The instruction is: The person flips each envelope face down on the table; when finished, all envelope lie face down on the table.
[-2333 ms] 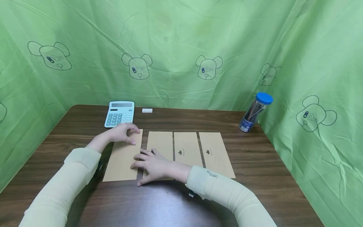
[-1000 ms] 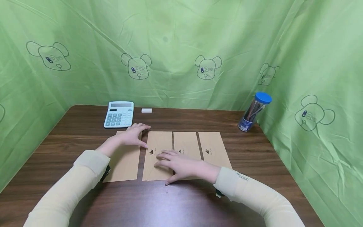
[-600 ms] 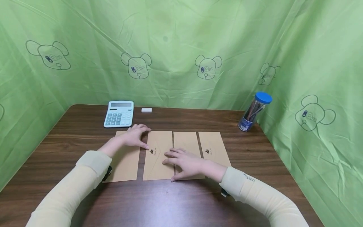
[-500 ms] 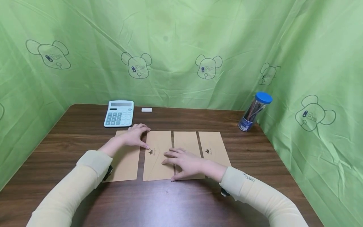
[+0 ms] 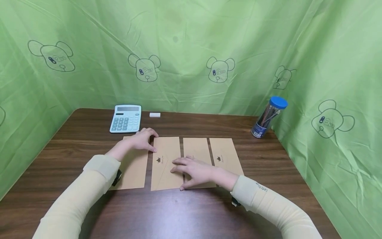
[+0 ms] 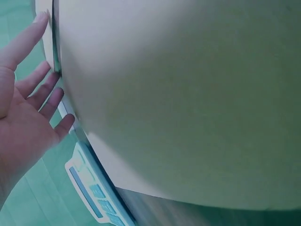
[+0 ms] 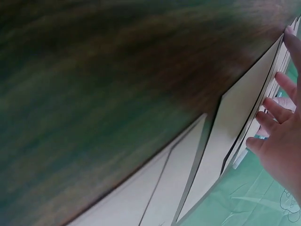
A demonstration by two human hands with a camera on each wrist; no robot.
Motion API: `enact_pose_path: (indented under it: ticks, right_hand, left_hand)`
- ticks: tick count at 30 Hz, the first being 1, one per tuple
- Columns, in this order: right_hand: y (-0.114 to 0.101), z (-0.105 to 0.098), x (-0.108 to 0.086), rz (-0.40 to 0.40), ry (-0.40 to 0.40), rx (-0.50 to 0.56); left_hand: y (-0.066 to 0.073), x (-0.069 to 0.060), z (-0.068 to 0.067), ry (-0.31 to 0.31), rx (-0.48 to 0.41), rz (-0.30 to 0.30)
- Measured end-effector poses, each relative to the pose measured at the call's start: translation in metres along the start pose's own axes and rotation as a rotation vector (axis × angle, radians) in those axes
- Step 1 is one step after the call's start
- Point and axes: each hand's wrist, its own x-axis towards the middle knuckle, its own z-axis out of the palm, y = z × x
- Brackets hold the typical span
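Note:
Several kraft-paper envelopes lie side by side in a row on the table. My left hand (image 5: 141,139) reaches over the leftmost envelope (image 5: 134,172), which shows no print; its thumb and fingertips are at the left edge of the second envelope (image 5: 167,146). That one bears a small black crown and writing. My right hand (image 5: 195,171) has its fingers spread on the second envelope's right side and covers part of the third envelope (image 5: 195,146). The rightmost envelope (image 5: 223,149), also with a crown print, is partly behind the right wrist. Both wrist views show the fingers extended.
A light-blue calculator (image 5: 126,119) lies at the back left, with a small white block (image 5: 155,115) to its right. At the back right stands a clear tube (image 5: 267,118) with a blue lid and dark sticks inside. Green cloth (image 5: 185,39) hangs behind the brown table (image 5: 143,212).
Both hands have moved right, from the leftmost envelope to the second. The second envelope has since slid slightly left, so the gap to the third is wider.

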Motion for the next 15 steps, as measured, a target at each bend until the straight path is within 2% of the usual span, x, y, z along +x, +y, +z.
enact_pose_path:
  ticks: [4,7,11,15]
  right_hand:
    - [0.0006,0.0009,0.0001,0.007,0.002,0.026]
    - [0.0007,0.0005,0.0,0.006,0.004,0.035]
    - [-0.0002,-0.0006,0.0,0.002,-0.002,0.023]
    - [-0.0028,-0.0038,0.0008,0.026,-0.015,0.044]
  left_hand:
    - [-0.0018,0.0007,-0.0042,-0.003,-0.06,0.032]
    - [-0.0023,0.0009,-0.0064,-0.011,-0.099,0.079]
    - [-0.0046,0.0011,-0.007,0.008,-0.109,0.139]
    - [-0.0093,-0.0002,-0.0072,0.037,-0.114,0.162]
